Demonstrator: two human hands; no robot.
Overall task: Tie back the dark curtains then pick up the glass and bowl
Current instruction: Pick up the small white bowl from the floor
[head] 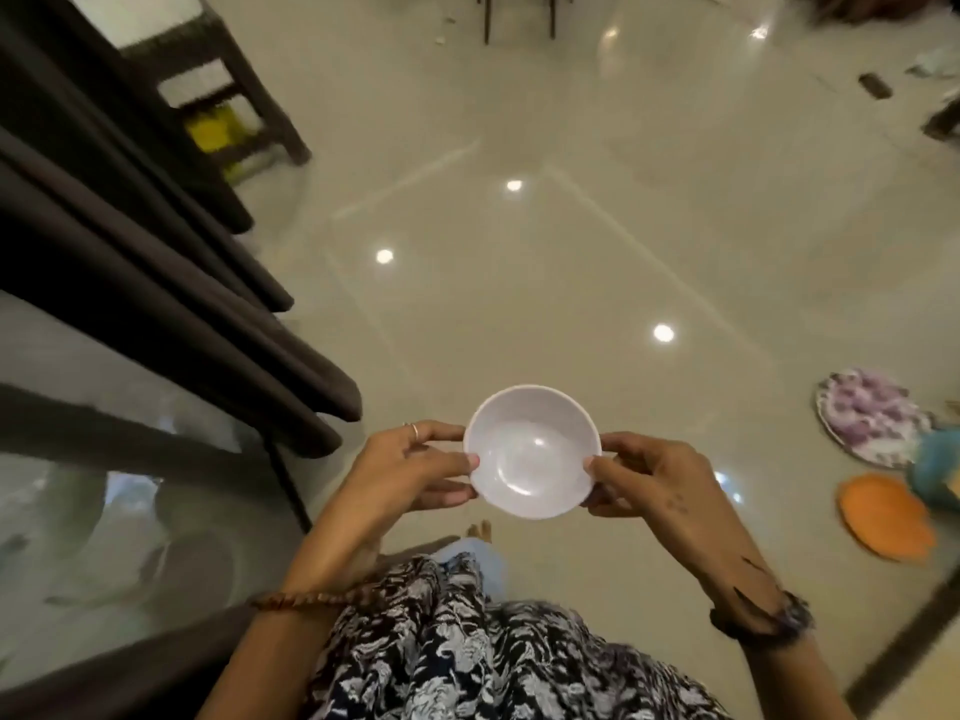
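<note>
Bowl [532, 452]: white, shallow, empty, upright, held level above the floor [571, 252] between both hands. Left hand [410, 470]: grasping the rim on its side, thumb over the lip, fingers curled beneath. Right hand [654, 478]: grasping the opposite rim likewise, thumb on the inner edge. Dark curtains [156, 262]: just beyond and outward of the left hand, hanging in folds; whether tied cannot be told. Glass: not seen in either hand. Patterned plate [872, 418], orange plate [885, 517]: on the floor, outward of the right hand. Handling note, as judgement: keep the rim level, hold thumbs light; one hand probably must take the bowl alone to free the other for the glass.
</note>
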